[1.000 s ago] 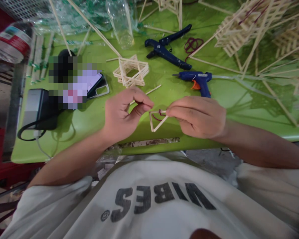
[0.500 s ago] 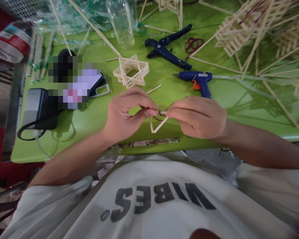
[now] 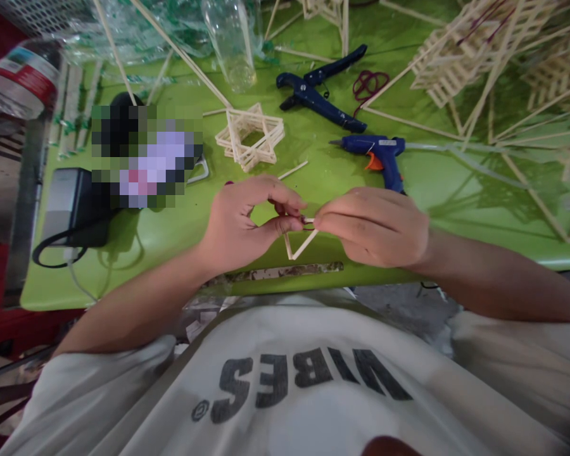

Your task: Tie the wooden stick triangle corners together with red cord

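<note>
Over the near edge of the green table [image 3: 171, 228] I hold a small triangle of thin wooden sticks [image 3: 298, 246]. My right hand [image 3: 375, 227] pinches its top right corner. My left hand [image 3: 244, 218] pinches a short dark red thread [image 3: 308, 220] at the top stick, thumb and fingertips pressed together. The two hands' fingertips almost touch. Much of the thread and the triangle's top side are hidden by my fingers.
Behind my hands lie a stick star [image 3: 251, 134], a loose stick [image 3: 293, 170], a blue glue gun [image 3: 375, 152], blue pliers [image 3: 320, 88] and a coil of red thread [image 3: 368, 83]. Large stick frames [image 3: 475, 57] fill the right. A phone and black box [image 3: 73, 209] sit left; plastic bottles [image 3: 230, 41] stand behind.
My left hand's fingers moved right from the triangle's left corner to the thread at the top, closing the gap to my right hand. The triangle dropped slightly.
</note>
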The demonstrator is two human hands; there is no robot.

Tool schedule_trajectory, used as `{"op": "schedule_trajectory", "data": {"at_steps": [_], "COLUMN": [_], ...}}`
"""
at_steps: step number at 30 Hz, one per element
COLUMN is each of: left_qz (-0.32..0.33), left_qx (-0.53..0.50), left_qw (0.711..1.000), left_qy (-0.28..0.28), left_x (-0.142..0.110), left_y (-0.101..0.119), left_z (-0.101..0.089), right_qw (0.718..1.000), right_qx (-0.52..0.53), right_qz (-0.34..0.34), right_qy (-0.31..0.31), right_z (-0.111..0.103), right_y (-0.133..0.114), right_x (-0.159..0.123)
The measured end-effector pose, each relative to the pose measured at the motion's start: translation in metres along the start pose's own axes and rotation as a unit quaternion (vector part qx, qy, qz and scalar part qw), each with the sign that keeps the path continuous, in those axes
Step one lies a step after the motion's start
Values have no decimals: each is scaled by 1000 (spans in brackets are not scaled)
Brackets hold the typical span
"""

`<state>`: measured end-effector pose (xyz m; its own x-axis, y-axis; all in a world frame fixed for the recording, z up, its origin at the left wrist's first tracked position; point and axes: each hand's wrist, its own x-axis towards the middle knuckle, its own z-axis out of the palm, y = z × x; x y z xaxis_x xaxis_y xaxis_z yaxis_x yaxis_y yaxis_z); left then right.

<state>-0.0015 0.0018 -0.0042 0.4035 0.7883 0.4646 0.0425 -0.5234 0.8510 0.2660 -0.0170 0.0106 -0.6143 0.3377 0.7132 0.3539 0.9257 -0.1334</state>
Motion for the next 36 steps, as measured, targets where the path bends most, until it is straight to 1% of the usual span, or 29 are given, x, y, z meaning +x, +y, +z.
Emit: {"op": "schedule_trajectory", "data": {"at_steps": [6, 11, 13, 19, 23, 26, 30, 34, 36], "left_qz": [15, 43, 34, -33, -41, -39, -38, -26, -8], "left_qx": [-5, -24, -20, -32, -28, -35, -62, -69, -70], "left_qw": [1000, 998, 998, 995, 995, 994, 993, 996, 997], "left_qy": [-11, -31, -46, -85, -86, -94, -88, -53, -42], "left_x": [4, 9, 11, 14, 13, 12, 11, 11, 11], "left_y": [-2, -3, -2, 6, 7, 7, 3, -1, -1], "left_z": [-1, -5, -8, -11, -9, -8, -8, -10, -10], "right_qw": [999, 997, 997, 997, 997, 996, 997, 997, 997], "right_qx": [6, 3, 0, 10, 8, 14, 4, 2, 4], "right_qz": [-29, -71, -72, -73, -71, -81, -73, -73, -78], "right_qy": [-12, 5, 10, 22, -10, -18, -13, -18, -11], "right_z": [-1, -4, -5, -4, -7, -9, -10, -9, -8], "right_y": [1, 2, 2, 4, 3, 2, 2, 2, 2], "right_x": [0, 5, 5, 3, 4, 5, 5, 5, 5]}}
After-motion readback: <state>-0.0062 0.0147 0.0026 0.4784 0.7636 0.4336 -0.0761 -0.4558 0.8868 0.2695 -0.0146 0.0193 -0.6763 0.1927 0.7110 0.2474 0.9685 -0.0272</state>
